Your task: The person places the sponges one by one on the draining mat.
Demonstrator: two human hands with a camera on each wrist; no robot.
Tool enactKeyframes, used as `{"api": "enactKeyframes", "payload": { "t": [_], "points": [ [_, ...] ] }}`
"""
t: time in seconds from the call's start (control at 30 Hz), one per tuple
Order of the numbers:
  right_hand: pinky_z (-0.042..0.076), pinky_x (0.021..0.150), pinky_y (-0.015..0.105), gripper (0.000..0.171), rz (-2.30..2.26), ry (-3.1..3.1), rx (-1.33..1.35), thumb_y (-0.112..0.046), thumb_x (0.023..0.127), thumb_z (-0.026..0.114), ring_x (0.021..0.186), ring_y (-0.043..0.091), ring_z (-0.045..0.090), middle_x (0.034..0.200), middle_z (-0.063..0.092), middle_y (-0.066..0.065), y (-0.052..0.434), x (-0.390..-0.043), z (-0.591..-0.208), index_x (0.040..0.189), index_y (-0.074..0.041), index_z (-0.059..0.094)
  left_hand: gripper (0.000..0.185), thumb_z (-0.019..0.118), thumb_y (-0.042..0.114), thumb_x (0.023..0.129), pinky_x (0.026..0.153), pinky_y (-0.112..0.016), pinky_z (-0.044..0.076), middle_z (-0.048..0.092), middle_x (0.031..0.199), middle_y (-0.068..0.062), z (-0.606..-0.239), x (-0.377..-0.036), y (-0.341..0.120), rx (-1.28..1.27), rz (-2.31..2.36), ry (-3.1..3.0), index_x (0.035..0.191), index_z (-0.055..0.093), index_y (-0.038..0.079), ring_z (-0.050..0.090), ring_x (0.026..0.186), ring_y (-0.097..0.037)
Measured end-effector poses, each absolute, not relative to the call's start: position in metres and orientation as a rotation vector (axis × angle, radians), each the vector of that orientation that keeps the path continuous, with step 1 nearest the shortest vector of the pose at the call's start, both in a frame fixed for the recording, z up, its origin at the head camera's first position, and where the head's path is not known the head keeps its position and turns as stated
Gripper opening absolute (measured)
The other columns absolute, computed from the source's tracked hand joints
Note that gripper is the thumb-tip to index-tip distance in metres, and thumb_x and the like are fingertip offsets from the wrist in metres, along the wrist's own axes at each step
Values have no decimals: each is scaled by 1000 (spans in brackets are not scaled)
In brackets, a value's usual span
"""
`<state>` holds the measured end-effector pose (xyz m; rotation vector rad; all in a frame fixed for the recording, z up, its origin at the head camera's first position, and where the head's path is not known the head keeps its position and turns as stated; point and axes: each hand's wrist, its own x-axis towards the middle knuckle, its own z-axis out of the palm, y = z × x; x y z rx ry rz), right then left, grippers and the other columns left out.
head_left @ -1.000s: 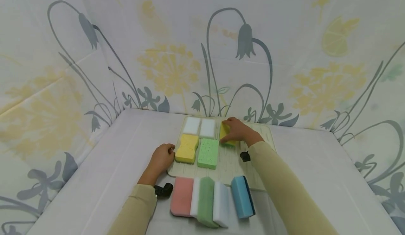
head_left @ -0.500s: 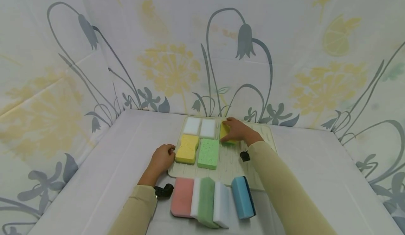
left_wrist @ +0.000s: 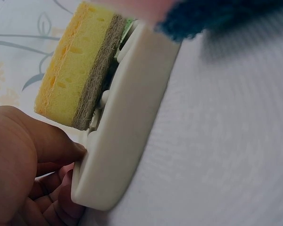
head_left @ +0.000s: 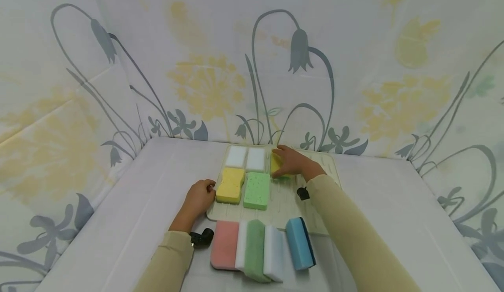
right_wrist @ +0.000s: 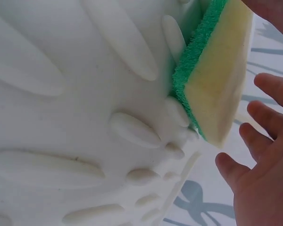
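Observation:
A cream ridged draining board lies on the table with sponges on it. My left hand is at its left edge; in the left wrist view the thumb and curled fingers pinch the rim. Beside that hand sits a yellow waisted sponge with a grey-brown scouring layer underneath. My right hand reaches over another yellow sponge, whose green scouring side faces the board. In the right wrist view its fingers are spread, with a gap between them and the sponge; the thumb's contact is unclear.
Two white sponges and a green one share the board. Before it stand a pink sponge, a white and green pair, another white one and a blue one. Patterned cloth rises behind.
The head view has shifted slightly. Both hands stay at the same places, and the sponges have not visibly moved on the board.

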<state>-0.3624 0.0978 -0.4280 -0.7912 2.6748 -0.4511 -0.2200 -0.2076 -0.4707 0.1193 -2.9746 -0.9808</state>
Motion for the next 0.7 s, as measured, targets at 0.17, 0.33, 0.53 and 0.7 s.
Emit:
{"api": "enactKeyframes", "payload": {
  "t": [0.17,0.33,0.53,0.7],
  "points": [
    [25,115,54,98,-432,2682,-800,-48,76,77,147,38,19,162,14,16,100,-358,-425,153,-12,29,33,53,10,92,75,-38,48,65,97,-11,-472,-221,-207,121,-977,-2978,121,64,-2,56,82,-21],
    [26,114,55,98,-426,2688,-802,-47,75,77,147,38,20,162,14,15,103,-352,-422,154,-15,28,34,53,11,92,75,-38,47,65,96,-10,-471,-220,-207,129,-969,-2980,121,64,-2,56,82,-21],
    [28,112,56,97,-491,2687,-830,-46,76,78,146,39,21,161,15,15,110,-342,-421,154,-17,28,34,52,11,92,75,-39,47,64,98,-12,-469,-219,-207,119,-974,-2979,122,63,-3,56,83,-22],
    [30,110,59,97,-559,2684,-822,-47,77,77,145,41,22,162,14,14,118,-331,-418,155,-20,26,35,51,11,92,77,-40,48,64,99,-13,-468,-219,-207,118,-970,-2988,122,63,-3,56,85,-23]
  ]
}}
